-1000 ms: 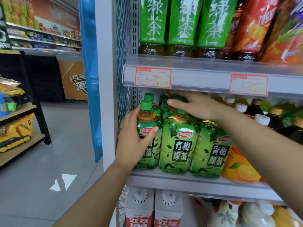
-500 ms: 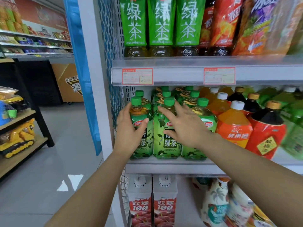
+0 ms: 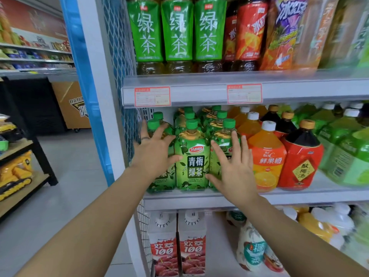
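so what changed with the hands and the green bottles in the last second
The left hand let go of the left green bottle; its fingers now spread open in front of it. The right hand came from over the caps at the back down to the front, open before the right green bottle. The middle green bottle and its row stay upright on the shelf.

Holds the left hand, fingers spread straight, over the green bottle just left of the middle green tea bottle, the right hand likewise over the capped bottle just right of it, the orange juice bottle farther right
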A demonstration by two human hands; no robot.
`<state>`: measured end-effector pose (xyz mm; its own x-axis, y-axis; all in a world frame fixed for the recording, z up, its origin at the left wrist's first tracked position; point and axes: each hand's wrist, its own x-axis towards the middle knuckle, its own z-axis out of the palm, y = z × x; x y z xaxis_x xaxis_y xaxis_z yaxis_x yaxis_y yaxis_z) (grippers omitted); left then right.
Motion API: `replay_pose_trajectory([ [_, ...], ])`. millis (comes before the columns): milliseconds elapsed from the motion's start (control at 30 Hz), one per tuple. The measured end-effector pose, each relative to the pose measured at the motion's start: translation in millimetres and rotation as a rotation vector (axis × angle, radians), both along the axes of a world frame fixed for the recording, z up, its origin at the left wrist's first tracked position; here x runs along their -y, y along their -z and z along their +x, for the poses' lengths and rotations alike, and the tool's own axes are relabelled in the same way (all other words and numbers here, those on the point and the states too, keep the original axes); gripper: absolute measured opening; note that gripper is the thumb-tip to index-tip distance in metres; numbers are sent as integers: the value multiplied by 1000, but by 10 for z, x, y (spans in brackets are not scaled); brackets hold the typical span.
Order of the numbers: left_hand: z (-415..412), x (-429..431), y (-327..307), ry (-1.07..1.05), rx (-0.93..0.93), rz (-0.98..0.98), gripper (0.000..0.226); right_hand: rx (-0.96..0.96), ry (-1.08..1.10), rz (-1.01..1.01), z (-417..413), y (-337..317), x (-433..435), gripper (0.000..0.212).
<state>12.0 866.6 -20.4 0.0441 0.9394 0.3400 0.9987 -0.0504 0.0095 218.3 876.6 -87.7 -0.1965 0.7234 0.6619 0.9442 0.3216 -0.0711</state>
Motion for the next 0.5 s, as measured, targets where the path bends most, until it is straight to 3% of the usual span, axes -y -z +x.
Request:
replay_pose_trajectory([
  [100,43,7,9,-36,-3,-58,82,-24,-15,31,-14,14,-3,88],
  [333,-15,35,78,12,12,53,70,6,-5,75,13,16,-21,90],
  [500,-17,20,127,25,-21,109,70,114,48,70,29,55,-26,106],
])
